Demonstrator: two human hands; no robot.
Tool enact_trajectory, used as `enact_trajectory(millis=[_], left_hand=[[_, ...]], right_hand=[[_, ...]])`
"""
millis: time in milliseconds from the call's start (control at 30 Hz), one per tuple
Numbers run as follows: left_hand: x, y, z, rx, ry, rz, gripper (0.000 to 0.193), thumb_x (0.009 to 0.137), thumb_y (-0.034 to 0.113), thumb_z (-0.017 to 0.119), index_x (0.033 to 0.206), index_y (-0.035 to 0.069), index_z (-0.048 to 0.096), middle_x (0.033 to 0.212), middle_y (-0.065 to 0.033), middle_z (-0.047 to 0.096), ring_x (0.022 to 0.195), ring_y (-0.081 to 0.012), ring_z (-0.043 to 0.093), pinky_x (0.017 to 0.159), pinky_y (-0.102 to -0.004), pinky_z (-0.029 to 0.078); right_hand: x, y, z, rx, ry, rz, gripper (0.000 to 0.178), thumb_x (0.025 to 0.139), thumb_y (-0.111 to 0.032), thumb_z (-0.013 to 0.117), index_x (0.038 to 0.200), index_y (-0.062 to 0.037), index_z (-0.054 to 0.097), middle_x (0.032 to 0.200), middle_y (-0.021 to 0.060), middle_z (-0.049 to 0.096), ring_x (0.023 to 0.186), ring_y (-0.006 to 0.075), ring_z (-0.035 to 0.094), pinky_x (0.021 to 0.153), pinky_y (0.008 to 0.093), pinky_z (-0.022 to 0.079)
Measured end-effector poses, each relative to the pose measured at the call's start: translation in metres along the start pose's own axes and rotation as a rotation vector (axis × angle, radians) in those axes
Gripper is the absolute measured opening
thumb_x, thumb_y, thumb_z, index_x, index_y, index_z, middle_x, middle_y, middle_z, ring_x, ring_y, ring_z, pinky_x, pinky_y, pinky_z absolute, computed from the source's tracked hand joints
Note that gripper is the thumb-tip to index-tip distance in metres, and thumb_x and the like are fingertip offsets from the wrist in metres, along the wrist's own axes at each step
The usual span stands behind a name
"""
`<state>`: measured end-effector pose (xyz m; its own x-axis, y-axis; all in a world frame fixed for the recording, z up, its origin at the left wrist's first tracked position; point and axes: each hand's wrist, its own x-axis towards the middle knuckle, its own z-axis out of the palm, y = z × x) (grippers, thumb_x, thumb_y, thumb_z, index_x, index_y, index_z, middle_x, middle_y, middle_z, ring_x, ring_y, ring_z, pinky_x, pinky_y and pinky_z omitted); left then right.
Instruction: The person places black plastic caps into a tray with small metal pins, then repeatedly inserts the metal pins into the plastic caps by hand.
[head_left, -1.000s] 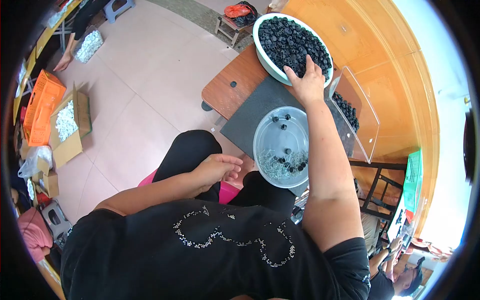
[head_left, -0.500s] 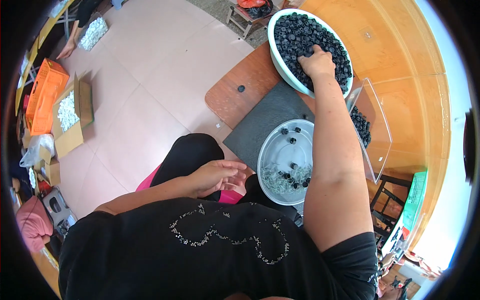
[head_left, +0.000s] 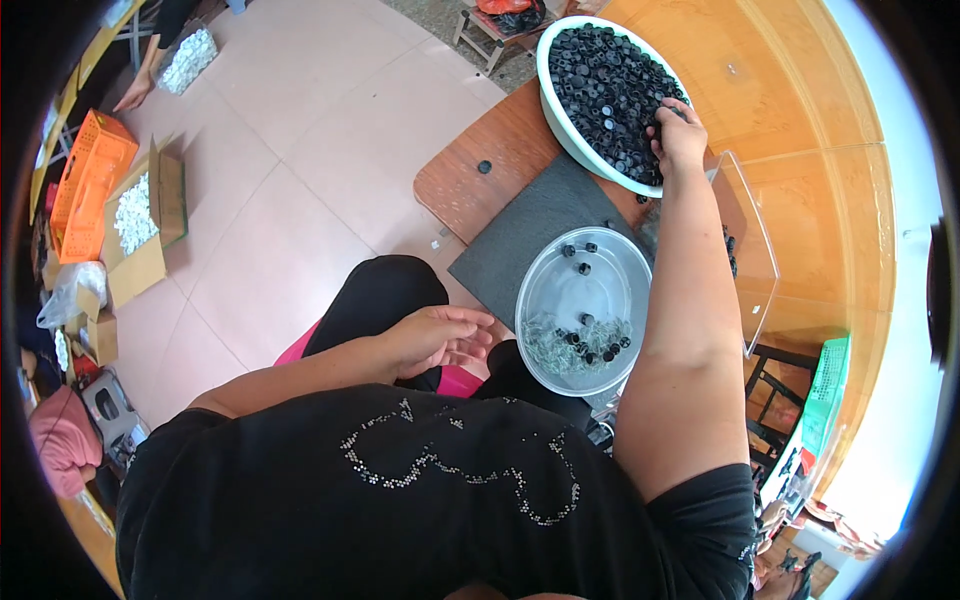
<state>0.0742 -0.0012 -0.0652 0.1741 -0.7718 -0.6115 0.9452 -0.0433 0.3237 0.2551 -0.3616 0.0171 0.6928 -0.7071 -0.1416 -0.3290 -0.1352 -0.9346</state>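
Fingers [head_left: 681, 105] of right hand [head_left: 684, 142] curled around black caps [head_left: 655, 128], white basin [head_left: 544, 75] beneath; left hand's [head_left: 432, 338] loosely spread, clear tub [head_left: 550, 290] beside.

Small parts [head_left: 605, 85] are basically black, tub [head_left: 568, 130] is minty white, mat [head_left: 530, 220] dark grey, crate [head_left: 88, 190] bright orange, black shirt [head_left: 420, 520] has silvery dotted curves.

Caps [head_left: 600, 75], basin [head_left: 556, 117] and bowl [head_left: 610, 290] look like smooth plastic, the mat [head_left: 520, 232] matt, the tabletop [head_left: 455, 180] glossy wood.
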Motion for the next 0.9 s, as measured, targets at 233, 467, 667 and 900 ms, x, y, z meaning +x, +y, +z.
enact_trajectory(millis=[233, 467, 667, 900], left_hand=[[0.004, -0.005, -0.007, -0.030, -0.013, 0.059, 0.031, 0.091, 0.010, 0.049, 0.121, 0.000, 0.050, 0.107, -0.0106, 0.060, 0.092, -0.0187, 0.059, 0.084, -0.0339, 0.049], [0.002, -0.010, -0.001, 0.012, -0.032, 0.096, 0.030, 0.090, 0.009, 0.050, 0.119, 0.000, 0.052, 0.103, -0.0100, 0.061, 0.089, -0.0180, 0.061, 0.081, -0.0313, 0.050], [0.000, -0.015, -0.003, 0.045, -0.035, 0.096, 0.029, 0.092, 0.010, 0.049, 0.120, 0.001, 0.052, 0.104, -0.0086, 0.061, 0.089, -0.0162, 0.060, 0.079, -0.0301, 0.049], [-0.003, -0.012, -0.001, 0.030, -0.002, 0.077, 0.029, 0.092, 0.010, 0.048, 0.120, 0.001, 0.052, 0.105, -0.0095, 0.061, 0.091, -0.0170, 0.060, 0.080, -0.0309, 0.048]], right_hand=[[-0.091, -0.040, -0.036, 0.183, -0.291, -0.008, 0.025, 0.083, -0.002, 0.054, 0.107, -0.0051, 0.055, 0.091, 0.0090, 0.059, 0.058, 0.0143, 0.058, 0.037, 0.0205, 0.037], [-0.171, 0.046, -0.075, -0.347, -0.426, 0.029, 0.016, 0.079, -0.007, 0.064, 0.095, -0.0078, 0.066, 0.076, 0.0012, 0.061, 0.060, 0.0085, 0.057, 0.044, 0.0201, 0.043], [-0.177, 0.050, -0.080, -0.834, -0.412, -0.488, 0.029, 0.079, -0.016, 0.068, 0.106, -0.0048, 0.066, 0.089, 0.0105, 0.067, 0.076, 0.0168, 0.063, 0.072, 0.0290, 0.050], [-0.117, -0.033, -0.043, -0.788, -0.248, -0.348, 0.024, 0.079, -0.028, 0.062, 0.091, -0.0087, 0.071, 0.077, 0.0126, 0.069, 0.077, 0.0238, 0.067, 0.073, 0.0338, 0.052]])
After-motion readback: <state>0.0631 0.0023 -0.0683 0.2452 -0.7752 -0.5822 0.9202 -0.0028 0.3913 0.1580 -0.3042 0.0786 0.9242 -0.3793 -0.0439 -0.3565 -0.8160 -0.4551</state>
